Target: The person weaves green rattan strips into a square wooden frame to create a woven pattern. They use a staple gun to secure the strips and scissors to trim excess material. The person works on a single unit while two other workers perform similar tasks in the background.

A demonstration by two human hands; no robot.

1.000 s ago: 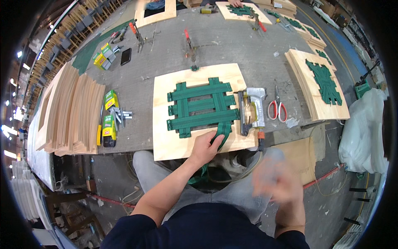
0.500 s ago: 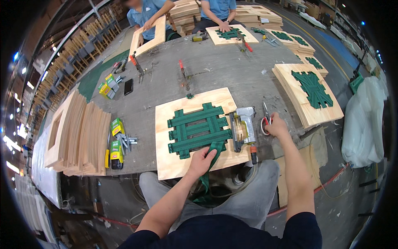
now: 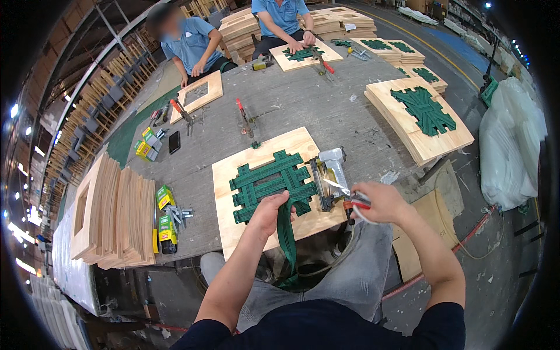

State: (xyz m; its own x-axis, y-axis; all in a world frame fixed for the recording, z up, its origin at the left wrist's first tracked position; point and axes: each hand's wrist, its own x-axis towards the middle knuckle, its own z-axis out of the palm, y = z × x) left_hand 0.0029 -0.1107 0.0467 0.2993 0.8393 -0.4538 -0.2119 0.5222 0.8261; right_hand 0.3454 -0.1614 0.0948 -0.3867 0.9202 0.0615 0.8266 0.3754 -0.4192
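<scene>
A plywood seat frame (image 3: 233, 175) lies on the grey table with green webbing (image 3: 271, 182) woven across its opening. My left hand (image 3: 269, 213) presses down on the near end of a webbing strap, whose loose tail (image 3: 286, 242) hangs off the table edge toward my lap. My right hand (image 3: 379, 201) holds red-handled scissors (image 3: 350, 197), blades pointing left toward the strap. A grey pneumatic stapler (image 3: 329, 175) rests on the frame's right side, between my hands.
A stack of bare frames (image 3: 111, 213) stands on edge at the left, with yellow-green staple boxes (image 3: 165, 219) beside it. Finished webbed frames (image 3: 423, 119) are piled at the right. Two people (image 3: 192, 44) work at the table's far side. White bags (image 3: 510, 151) sit at right.
My right hand went out to the table's right side, took up the scissors and brought them in beside the stapler. My left hand stayed on the strap. The view tilted up toward the far side.
</scene>
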